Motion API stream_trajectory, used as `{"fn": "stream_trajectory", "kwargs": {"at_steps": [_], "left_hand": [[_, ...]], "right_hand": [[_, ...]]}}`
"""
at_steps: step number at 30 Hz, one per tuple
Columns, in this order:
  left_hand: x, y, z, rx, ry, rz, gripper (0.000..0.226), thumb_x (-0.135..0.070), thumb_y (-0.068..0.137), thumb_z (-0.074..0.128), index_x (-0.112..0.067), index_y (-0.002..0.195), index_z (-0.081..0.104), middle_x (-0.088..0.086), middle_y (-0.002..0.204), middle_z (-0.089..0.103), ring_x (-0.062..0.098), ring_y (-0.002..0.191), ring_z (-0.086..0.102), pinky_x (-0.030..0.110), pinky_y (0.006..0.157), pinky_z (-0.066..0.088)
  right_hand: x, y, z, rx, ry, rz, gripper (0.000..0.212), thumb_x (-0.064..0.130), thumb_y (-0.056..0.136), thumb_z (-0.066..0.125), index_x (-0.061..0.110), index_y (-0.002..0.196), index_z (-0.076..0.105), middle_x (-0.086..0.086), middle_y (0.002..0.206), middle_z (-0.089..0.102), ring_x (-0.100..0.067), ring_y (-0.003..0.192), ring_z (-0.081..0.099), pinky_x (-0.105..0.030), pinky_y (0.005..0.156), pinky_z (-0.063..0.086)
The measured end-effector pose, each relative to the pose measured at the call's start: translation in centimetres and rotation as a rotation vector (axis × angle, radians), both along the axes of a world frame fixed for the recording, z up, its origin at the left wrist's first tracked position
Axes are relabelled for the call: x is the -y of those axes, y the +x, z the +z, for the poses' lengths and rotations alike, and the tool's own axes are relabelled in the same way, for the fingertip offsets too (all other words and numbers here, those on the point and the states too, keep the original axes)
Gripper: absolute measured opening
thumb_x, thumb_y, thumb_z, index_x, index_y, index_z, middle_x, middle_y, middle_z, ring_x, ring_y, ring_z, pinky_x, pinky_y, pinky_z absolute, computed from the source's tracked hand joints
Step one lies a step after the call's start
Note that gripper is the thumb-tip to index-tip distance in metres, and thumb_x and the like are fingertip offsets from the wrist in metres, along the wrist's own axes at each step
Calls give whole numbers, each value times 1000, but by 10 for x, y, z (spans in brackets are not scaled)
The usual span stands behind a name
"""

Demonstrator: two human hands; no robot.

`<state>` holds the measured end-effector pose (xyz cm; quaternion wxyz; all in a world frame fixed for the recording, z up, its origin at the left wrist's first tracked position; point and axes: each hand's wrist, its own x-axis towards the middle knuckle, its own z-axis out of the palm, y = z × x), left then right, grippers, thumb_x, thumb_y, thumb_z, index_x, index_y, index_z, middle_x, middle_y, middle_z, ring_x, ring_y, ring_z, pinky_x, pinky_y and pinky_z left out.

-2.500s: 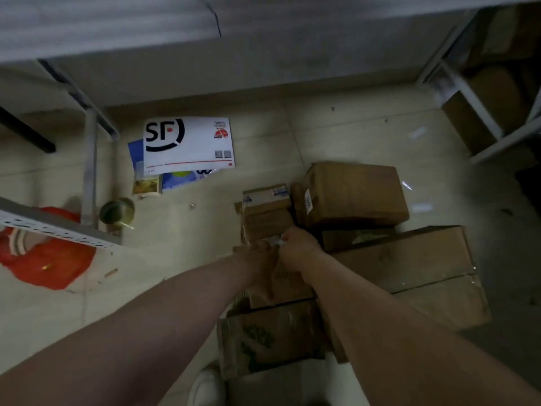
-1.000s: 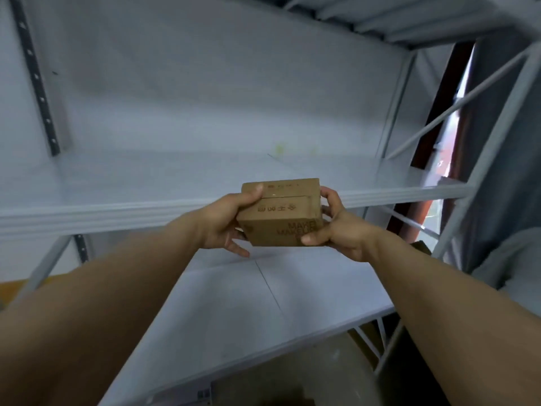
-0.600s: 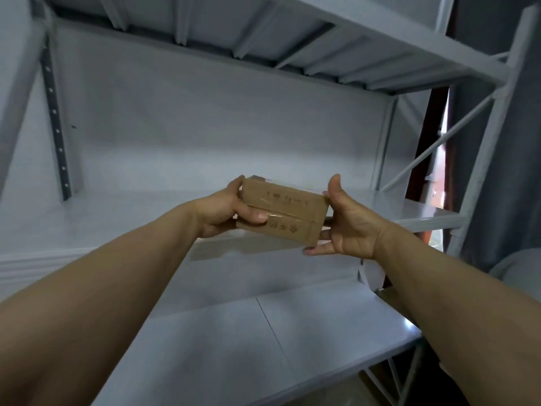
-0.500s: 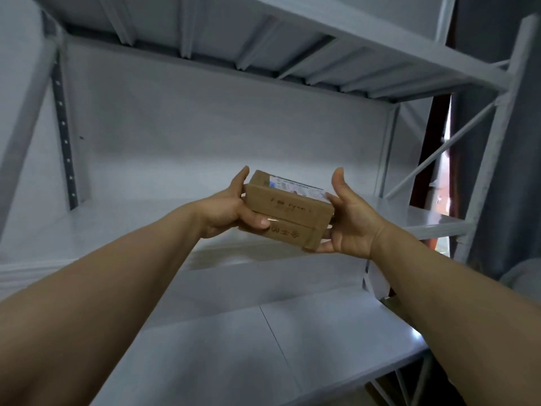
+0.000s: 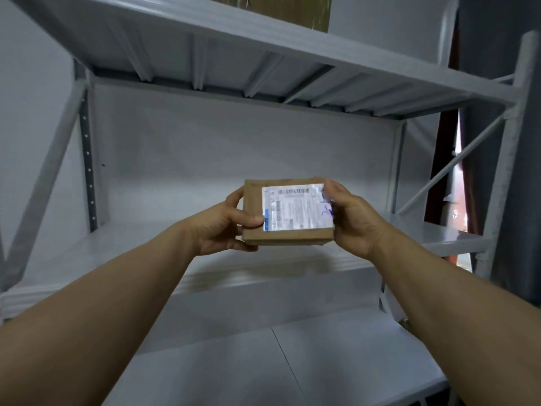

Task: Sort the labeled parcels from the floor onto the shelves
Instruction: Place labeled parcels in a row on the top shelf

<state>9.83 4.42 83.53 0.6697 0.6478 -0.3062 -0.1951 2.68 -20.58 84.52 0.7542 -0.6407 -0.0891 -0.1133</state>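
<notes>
We hold the small brown cardboard parcel (image 5: 252,200) in the air between our two hands, in front of the middle board of the pale grey metal shelving rack (image 5: 433,238). It touches no shelf.

Our left hand (image 5: 219,230) grips the parcel's left end: the thumb lies across the near face beside the label, and the curled fingers wrap under and behind. Our right hand (image 5: 354,221) grips the right end, with the thumb hooked over the top right corner and the palm against the side. Both hands are closed round the parcel, and neither is nearer to it than the other.

The parcel's long axis runs left to right, parallel to the front edge of the shelf. Its broad face is turned back toward us, so the white printed shipping label (image 5: 295,209) faces us with the barcode along the top. The thin lower edge points down toward the board.

The relation that matters is that the middle board lies beyond the parcel and a little below it. In our judgement the placing move is away from us and slightly down. With the long axis already lined up with the shelf edge, no turn left or right seems needed.

The parcel could be stood on its thin edge with the label showing, or tipped flat. Above, the upper shelf (image 5: 351,60) carries a brown cardboard box (image 5: 278,7) at its front.
</notes>
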Motion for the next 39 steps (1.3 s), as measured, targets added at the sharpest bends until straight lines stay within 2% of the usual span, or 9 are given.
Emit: {"fn": "stream_trajectory", "kwargs": {"at_steps": [2, 6, 10, 16, 21, 25, 28, 32, 39], "left_hand": [[-2, 2, 0, 30, -3, 0, 89, -1, 66, 79, -38, 140, 44, 12, 130, 64, 37, 118, 62, 57, 92, 52], [-8, 3, 7, 58, 9, 17, 86, 6, 66, 75, -30, 139, 46, 14, 132, 62, 37, 119, 61, 64, 100, 44], [-12, -2, 28, 100, 154, 63, 110, 8, 60, 75, -34, 150, 26, 11, 131, 63, 39, 123, 57, 63, 107, 37], [-6, -16, 66, 202, 231, 153, 111, -2, 63, 74, -45, 150, 20, -1, 117, 72, 40, 123, 56, 61, 111, 33], [5, -19, 71, 192, 27, 298, 113, -19, 62, 85, -39, 153, 21, 4, 133, 60, 25, 121, 57, 47, 89, 50], [22, -22, 62, 53, 60, 231, 117, -22, 63, 85, -34, 155, 13, 7, 142, 50, 31, 130, 47, 46, 77, 59], [48, -23, 62, 82, 174, 133, 87, -27, 72, 80, -18, 148, 37, 4, 131, 64, 27, 120, 60, 46, 85, 58], [86, -15, 85, 267, 142, 122, 40, -29, 81, 74, -26, 120, 65, 0, 114, 73, 18, 103, 70, 39, 90, 56], [142, -1, 133, 415, -94, 171, 63, -32, 73, 78, -21, 130, 53, 0, 102, 77, 14, 93, 73, 38, 84, 55]], "right_hand": [[1, -3, 5, -19, -3, -40, 40, 61, 92, 56, 34, 118, 70, -6, 116, 72, -25, 114, 64, -48, 93, 54], [7, -4, 7, -26, -75, -40, 54, 72, 79, 58, 38, 121, 68, -11, 124, 69, -28, 123, 57, -57, 109, 37], [8, -3, 6, -58, -265, -6, 80, 74, 62, 72, 38, 132, 56, -9, 129, 65, -23, 123, 56, -51, 111, 33], [-2, 7, -4, -109, -489, 171, 74, 48, 67, 87, 36, 131, 53, -2, 115, 75, -19, 106, 72, -44, 92, 55], [4, 9, -2, -27, -369, 131, 64, 49, 73, 82, 30, 128, 56, -4, 114, 75, -22, 105, 72, -41, 86, 59], [18, 9, 8, 69, -190, 33, 59, 51, 75, 78, 26, 125, 57, -6, 113, 75, -25, 106, 71, -43, 84, 60], [32, 11, 18, 113, -124, -54, 56, 51, 83, 73, 25, 126, 50, -4, 108, 77, -23, 101, 74, -44, 81, 60], [55, 15, 37, 202, -69, -163, 40, 50, 91, 66, 26, 119, 50, -1, 102, 78, -19, 94, 75, -41, 78, 59], [66, 16, 79, 454, 15, -508, 37, 38, 97, 62, 27, 127, 43, 5, 100, 76, -7, 84, 74, -32, 74, 59]]}}
